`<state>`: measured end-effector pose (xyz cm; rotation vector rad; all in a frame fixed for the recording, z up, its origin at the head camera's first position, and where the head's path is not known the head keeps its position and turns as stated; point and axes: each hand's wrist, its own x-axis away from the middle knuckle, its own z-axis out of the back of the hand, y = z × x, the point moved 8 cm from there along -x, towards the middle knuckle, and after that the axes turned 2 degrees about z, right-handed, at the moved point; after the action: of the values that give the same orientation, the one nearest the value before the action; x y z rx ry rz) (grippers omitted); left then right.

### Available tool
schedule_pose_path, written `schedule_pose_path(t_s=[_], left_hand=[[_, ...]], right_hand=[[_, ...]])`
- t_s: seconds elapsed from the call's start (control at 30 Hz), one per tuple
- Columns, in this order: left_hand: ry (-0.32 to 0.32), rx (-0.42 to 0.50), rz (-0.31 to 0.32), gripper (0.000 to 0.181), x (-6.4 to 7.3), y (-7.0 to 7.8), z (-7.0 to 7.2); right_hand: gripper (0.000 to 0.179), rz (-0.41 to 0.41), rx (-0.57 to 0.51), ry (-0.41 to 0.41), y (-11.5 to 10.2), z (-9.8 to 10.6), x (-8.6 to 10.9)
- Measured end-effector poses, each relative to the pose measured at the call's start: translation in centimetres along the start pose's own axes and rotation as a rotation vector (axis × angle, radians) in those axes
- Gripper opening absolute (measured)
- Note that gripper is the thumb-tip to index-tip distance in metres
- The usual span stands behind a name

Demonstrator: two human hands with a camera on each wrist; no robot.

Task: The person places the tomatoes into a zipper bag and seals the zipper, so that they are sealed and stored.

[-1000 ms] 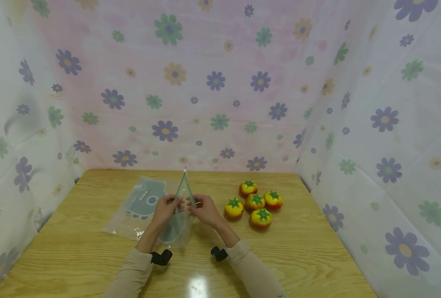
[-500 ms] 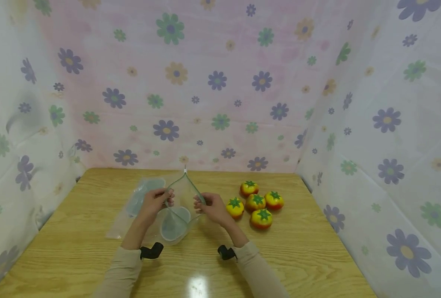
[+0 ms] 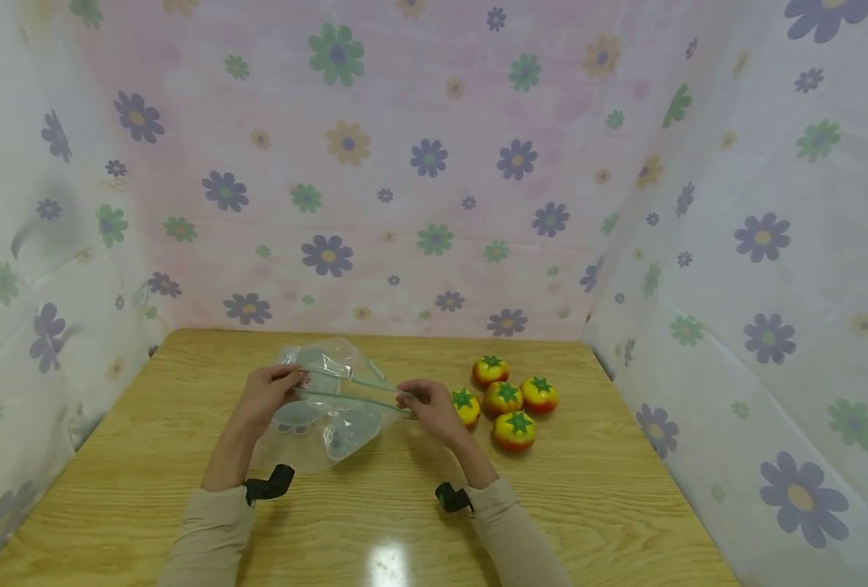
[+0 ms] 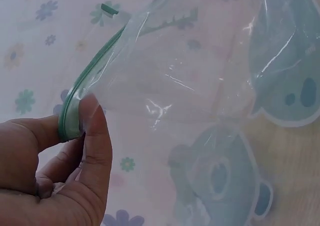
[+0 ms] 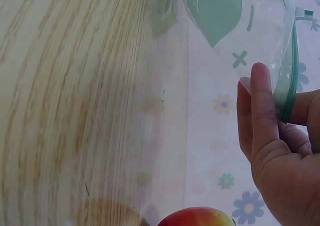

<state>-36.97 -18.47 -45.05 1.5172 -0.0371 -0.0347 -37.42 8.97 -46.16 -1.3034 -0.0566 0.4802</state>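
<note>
A clear plastic zip bag (image 3: 353, 428) with a green zip and pale blue cartoon prints is held over the table in the head view. My left hand (image 3: 266, 395) pinches the left end of its mouth. At the other end, my right hand (image 3: 437, 412) grips the rim between thumb and fingers. Between the hands the mouth is stretched into a narrow slit. In the left wrist view the green zip (image 4: 92, 69) runs up from the thumb and fingertips. A small green slider (image 5: 305, 14) shows near the zip in the right wrist view.
Several yellow-red toy fruits (image 3: 513, 432) with green leafy tops are grouped right of my right hand, one partly behind it. Clear plastic spreads low over the wooden table (image 3: 595, 514) near my left hand. Flowered cloth (image 3: 434, 204) encloses the table's back and sides.
My hands have moved apart, the left one farther to the left. The bag's mouth went from a tall peak to a wide diamond, then to a flat slit stretched sideways.
</note>
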Motion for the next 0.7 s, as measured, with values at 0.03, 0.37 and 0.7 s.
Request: schedule_pose_path(t_s=[0.03,0.37,0.7], left_hand=[[-0.002,0.002,-0.001,0.043,0.0,0.1,0.1],[-0.016,-0.009,0.006,0.044,0.2,0.1,0.2],[0.027,0.047,-0.003,0.043,-0.1,-0.9,-0.4]], right_hand=[[0.024,-0.009,-0.011,-0.005,-0.4,0.0,0.1],[0.023,-0.003,-0.019,-0.022,-1.5,0.0,0.6],[0.023,-0.048,-0.044,-0.006,0.8,0.0,0.1]])
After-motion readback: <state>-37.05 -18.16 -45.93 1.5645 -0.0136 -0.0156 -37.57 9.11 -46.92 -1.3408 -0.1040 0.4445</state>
